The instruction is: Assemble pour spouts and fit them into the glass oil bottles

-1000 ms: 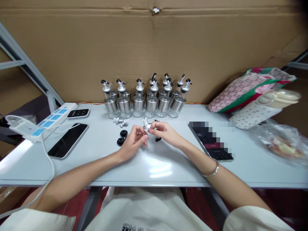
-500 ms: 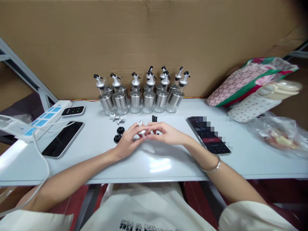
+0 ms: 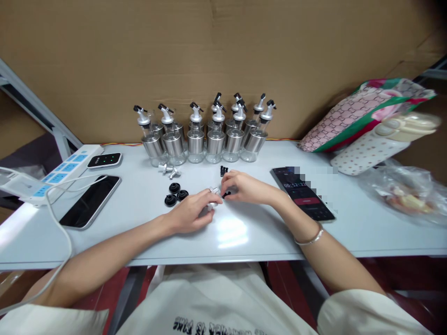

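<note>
In my left hand is a silver pourer spout, pinched between thumb and fingers just above the table. My right hand is to its right, with thumb and fingertips closed around a small black piece at the tabletop. Several small black stoppers stand just beyond that hand. Three round black ribbed caps lie left of my left hand. Behind them are more silver spouts, lying loose.
Glass-and-steel oil bottles with pourers stand in rows at the back. On the left are a power strip, a phone and a small device. A timer phone, tumbler, patterned bag and plastic bag are on the right.
My hands have come apart. The right has let go of the silver spout and moved to the small black piece, while the left keeps the spout and has shifted slightly right and nearer me.
</note>
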### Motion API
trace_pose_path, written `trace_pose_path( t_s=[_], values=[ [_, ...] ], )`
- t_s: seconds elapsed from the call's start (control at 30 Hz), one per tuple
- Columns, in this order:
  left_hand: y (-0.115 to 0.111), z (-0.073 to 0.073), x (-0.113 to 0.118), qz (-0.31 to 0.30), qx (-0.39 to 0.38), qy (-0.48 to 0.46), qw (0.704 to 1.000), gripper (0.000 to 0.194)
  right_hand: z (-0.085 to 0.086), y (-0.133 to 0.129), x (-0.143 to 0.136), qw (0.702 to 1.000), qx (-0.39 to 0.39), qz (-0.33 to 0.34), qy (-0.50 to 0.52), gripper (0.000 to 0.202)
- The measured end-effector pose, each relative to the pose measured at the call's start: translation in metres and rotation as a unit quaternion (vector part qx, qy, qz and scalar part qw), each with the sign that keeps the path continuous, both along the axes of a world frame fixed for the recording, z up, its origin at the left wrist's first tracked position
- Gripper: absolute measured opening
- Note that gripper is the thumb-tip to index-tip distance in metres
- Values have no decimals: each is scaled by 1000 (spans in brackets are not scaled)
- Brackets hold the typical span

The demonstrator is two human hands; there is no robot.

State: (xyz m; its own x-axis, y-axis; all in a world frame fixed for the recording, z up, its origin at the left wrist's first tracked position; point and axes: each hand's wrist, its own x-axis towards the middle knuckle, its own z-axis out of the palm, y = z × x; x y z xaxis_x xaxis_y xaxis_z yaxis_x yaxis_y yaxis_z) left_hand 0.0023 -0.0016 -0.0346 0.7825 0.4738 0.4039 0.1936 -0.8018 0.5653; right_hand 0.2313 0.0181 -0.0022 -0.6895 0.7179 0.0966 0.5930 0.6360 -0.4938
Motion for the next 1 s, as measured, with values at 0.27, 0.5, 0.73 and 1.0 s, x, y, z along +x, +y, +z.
trace_pose_path(
  t_s=[0.27,0.5,0.73,1.0],
  values=[
    [-2,9,2,22,-22,16,999,20,13,-4,-4,986,-49,-66,142,8],
    [-1,9,2,52,33,30,998,21,16,-10,-14,910,-205,-77,352,17],
    [-1,10,2,64,58,33,996,20,10,-11,-20,898,-211,-94,374,21],
    [1,5,1,38,83,23,996,21,4,-10,-27,878,-260,-77,395,28]
  ],
)
